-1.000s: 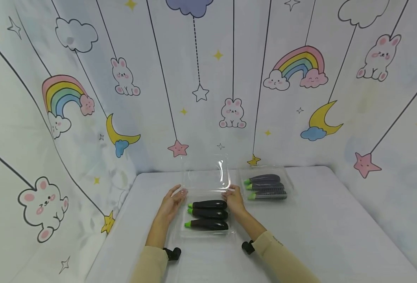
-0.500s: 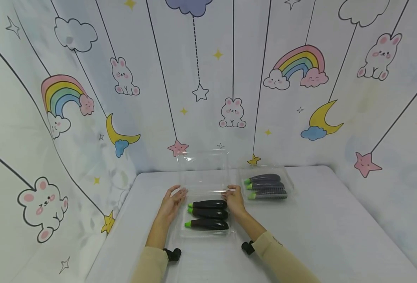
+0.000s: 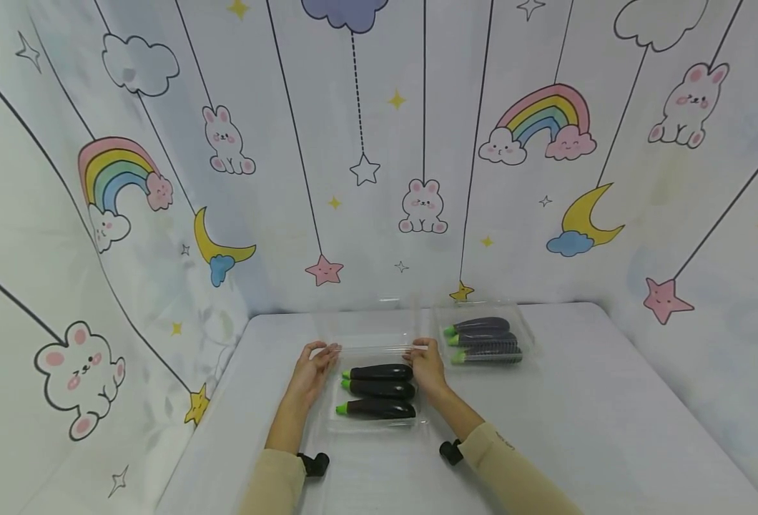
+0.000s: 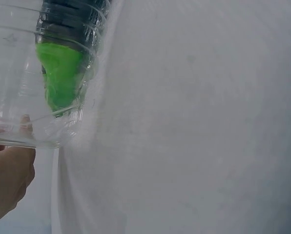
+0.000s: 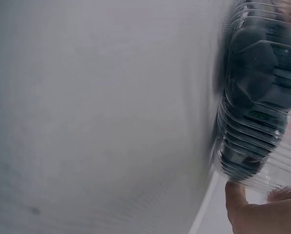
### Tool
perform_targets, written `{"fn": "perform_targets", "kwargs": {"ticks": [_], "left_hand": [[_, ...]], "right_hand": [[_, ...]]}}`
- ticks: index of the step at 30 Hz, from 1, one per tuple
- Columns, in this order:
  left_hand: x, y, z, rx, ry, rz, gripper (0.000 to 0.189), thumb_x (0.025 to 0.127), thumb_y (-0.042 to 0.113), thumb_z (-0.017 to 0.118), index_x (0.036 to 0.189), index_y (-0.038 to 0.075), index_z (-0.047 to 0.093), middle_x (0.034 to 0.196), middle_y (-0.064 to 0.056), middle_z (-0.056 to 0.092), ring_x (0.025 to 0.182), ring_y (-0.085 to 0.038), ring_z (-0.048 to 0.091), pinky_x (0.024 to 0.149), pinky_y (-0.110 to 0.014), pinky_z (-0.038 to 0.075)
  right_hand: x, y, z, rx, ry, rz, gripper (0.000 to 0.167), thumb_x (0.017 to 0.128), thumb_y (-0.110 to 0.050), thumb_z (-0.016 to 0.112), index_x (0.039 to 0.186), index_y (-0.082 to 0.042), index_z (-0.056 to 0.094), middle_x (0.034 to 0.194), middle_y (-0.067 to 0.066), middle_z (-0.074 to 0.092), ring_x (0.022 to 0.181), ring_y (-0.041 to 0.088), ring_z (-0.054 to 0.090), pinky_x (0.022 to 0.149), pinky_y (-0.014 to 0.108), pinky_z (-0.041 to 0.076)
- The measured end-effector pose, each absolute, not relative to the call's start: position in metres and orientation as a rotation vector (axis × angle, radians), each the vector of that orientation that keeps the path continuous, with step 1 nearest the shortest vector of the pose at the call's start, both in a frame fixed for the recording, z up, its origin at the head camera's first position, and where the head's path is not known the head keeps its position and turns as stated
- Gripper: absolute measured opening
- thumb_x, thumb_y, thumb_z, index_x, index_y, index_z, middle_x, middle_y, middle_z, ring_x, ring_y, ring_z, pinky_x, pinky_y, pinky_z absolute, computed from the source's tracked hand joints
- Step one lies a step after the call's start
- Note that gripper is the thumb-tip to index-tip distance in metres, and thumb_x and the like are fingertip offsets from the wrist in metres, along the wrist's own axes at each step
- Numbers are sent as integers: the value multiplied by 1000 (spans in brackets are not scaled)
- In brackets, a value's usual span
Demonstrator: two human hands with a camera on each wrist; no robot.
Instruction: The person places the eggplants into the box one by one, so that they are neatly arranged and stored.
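A clear plastic clamshell box (image 3: 377,425) lies on the table with three dark eggplants (image 3: 379,408) in its tray, their green stems to the left. Its clear lid (image 3: 367,330) leans far back behind the tray. My left hand (image 3: 311,372) pinches the box's back left corner. On the back right corner, my right hand (image 3: 429,363) grips the hinge edge. Through the plastic in the left wrist view shows a green stem (image 4: 62,75). Ribbed plastic covers a dark eggplant (image 5: 255,68) in the right wrist view, with fingers at the box's edge below it.
Farther right stands a second clear box (image 3: 525,343) with three eggplants (image 3: 482,338) in it, under a lid. White cloth (image 3: 585,422) covers the table. A printed curtain (image 3: 379,229) rises directly behind the table's back edge.
The lid of the near box has swung back and down from a more upright tilt. Both hands keep their places at the back corners, and the eggplants have not moved.
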State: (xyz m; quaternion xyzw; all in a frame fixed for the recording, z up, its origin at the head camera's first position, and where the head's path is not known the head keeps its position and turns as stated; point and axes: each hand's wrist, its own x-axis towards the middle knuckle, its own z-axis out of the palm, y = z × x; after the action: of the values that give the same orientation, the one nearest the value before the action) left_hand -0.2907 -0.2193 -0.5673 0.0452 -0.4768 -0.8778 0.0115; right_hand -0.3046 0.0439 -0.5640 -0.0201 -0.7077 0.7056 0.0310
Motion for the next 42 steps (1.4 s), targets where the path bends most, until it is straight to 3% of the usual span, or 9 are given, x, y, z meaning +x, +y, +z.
{"fn": "perform_targets", "kwargs": {"ticks": [4, 7, 10, 12, 15, 22, 28, 36, 42], "left_hand": [[-290, -220, -568, 149, -1465, -2742, 26, 105, -15, 37, 129, -5, 37, 145, -33, 44, 143, -38, 48, 120, -38, 37], [-289, -220, -568, 145, -1470, -2738, 24, 104, -16, 39, 125, -3, 39, 136, -27, 53, 132, -32, 58, 115, -33, 43], [-287, -220, -569, 170, -1532, -2674, 17, 105, -11, 44, 116, 2, 45, 118, -13, 65, 106, -16, 68, 96, -21, 53], [-286, -221, -569, 196, -1574, -2625, 14, 105, -6, 49, 107, 7, 49, 105, -2, 67, 91, -8, 67, 81, -17, 53], [-286, -221, -569, 232, -1577, -2586, 17, 105, -3, 53, 97, 12, 51, 94, 4, 66, 79, -3, 63, 69, -14, 50], [-285, -221, -569, 269, -1578, -2581, 19, 106, -2, 53, 94, 13, 53, 98, 3, 66, 85, -4, 67, 72, -16, 53], [-284, -220, -567, 255, -1568, -2585, 17, 105, -1, 55, 95, 12, 52, 99, 3, 63, 84, -4, 64, 71, -15, 52], [-285, -219, -569, 255, -1594, -2543, 16, 105, 2, 57, 94, 11, 53, 97, 2, 60, 82, -3, 61, 71, -15, 51], [-282, -219, -568, 263, -1587, -2557, 10, 106, 4, 58, 98, 9, 54, 105, -4, 65, 95, -14, 65, 81, -22, 53]], "right_hand": [[-304, 44, -565, -78, -2211, 2129, 26, 103, 4, 44, 128, 3, 49, 120, 29, 67, 110, 41, 70, 96, 44, 57], [-304, 45, -567, -92, -2260, 2073, 23, 105, -1, 47, 128, 1, 49, 117, 25, 69, 108, 37, 72, 91, 37, 58], [-302, 47, -566, -91, -2319, 2000, 25, 105, -8, 48, 129, 0, 49, 112, 22, 71, 102, 34, 71, 81, 33, 55], [-300, 48, -565, -86, -2353, 1962, 27, 104, -11, 48, 129, -1, 50, 109, 21, 72, 100, 34, 70, 76, 32, 50], [-296, 50, -561, -67, -2369, 1954, 32, 101, -11, 47, 131, -1, 51, 110, 22, 73, 101, 37, 70, 73, 32, 47], [-291, 55, -558, -71, -2365, 1985, 34, 106, -21, 51, 135, -5, 58, 115, 19, 72, 100, 32, 67, 77, 33, 47], [-286, 61, -555, -63, -2343, 2026, 40, 108, -18, 43, 139, -2, 61, 126, 23, 69, 106, 32, 65, 88, 37, 51], [-275, 68, -544, -17, -2363, 2090, 48, 114, -28, 35, 147, 3, 54, 150, 25, 53, 137, 42, 52, 112, 54, 45], [-268, 74, -536, -83, -2467, 2017, 52, 109, -28, 48, 150, 3, 50, 139, 26, 61, 119, 38, 62, 103, 49, 51]]}}
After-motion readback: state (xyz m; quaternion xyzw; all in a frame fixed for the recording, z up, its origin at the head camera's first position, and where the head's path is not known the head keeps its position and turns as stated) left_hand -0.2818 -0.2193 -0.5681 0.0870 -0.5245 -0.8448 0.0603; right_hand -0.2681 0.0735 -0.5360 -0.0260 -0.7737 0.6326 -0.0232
